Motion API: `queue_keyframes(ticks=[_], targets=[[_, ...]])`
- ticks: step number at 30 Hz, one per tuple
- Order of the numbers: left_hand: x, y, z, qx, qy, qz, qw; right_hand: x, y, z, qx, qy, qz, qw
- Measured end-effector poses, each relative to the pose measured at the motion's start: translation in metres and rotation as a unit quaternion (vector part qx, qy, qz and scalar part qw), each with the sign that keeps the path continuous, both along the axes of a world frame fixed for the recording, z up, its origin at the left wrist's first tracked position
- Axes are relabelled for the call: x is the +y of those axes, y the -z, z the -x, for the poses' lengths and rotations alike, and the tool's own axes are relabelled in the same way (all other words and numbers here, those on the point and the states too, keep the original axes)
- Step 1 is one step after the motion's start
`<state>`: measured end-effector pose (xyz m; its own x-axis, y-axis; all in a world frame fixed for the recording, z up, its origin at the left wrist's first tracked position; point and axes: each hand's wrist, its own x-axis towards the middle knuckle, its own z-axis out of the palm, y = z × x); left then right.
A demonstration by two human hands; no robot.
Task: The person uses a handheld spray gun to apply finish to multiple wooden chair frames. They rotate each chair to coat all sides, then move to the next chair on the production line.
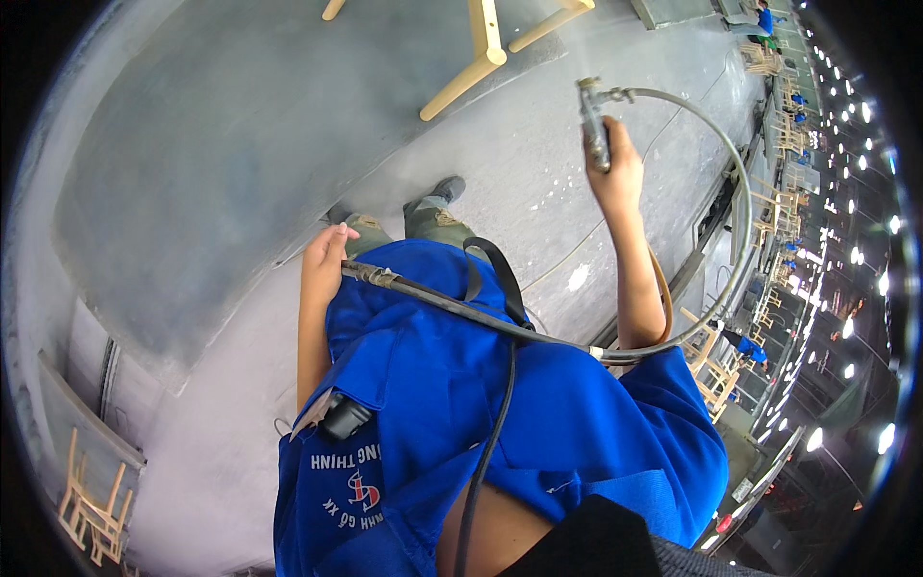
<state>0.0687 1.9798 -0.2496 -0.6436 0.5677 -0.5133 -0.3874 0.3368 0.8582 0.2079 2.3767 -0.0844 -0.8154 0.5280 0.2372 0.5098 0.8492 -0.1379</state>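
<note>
My right hand (617, 171) is raised ahead on the right, wrapped around the handle of a metal spray gun (592, 125). A grey hose (738, 173) leaves the gun, loops outside my right forearm and runs back across my waist. At its left end, a hose fitting (377, 276) meets my left hand (327, 248), whose fingers are curled in by my waist; the grip is partly hidden. Beyond both hands, pale wooden furniture legs (484, 53) show at the top, cut off by the picture's edge.
A broad grey panel or floor area (221, 163) lies ahead on the left. Wooden chairs (94, 510) stand at the lower left, and more chairs (711, 370) line the right, with people in blue farther off. A thin cord (567, 255) trails over the floor.
</note>
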Motion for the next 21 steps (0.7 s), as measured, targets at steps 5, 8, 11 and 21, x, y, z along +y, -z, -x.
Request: queue_keyframes(ticks=[5, 8, 11, 21], targets=[[-0.001, -0.002, -0.023, 0.023, -0.037, 0.041, 0.998, 0.089, 0.030, 0.024, 0.002, 0.072, -0.072, 0.995], [-0.009, -0.007, -0.039, 0.015, -0.060, 0.051, 0.997, 0.129, 0.079, 0.042, -0.076, 0.068, -0.028, 0.994], [-0.007, -0.010, -0.061, 0.005, -0.082, 0.078, 0.994, 0.140, 0.134, 0.053, -0.123, 0.025, 0.021, 0.992], [-0.001, -0.001, -0.080, -0.017, -0.096, 0.073, 0.993, 0.121, 0.151, 0.032, -0.098, 0.063, 0.355, 0.928]])
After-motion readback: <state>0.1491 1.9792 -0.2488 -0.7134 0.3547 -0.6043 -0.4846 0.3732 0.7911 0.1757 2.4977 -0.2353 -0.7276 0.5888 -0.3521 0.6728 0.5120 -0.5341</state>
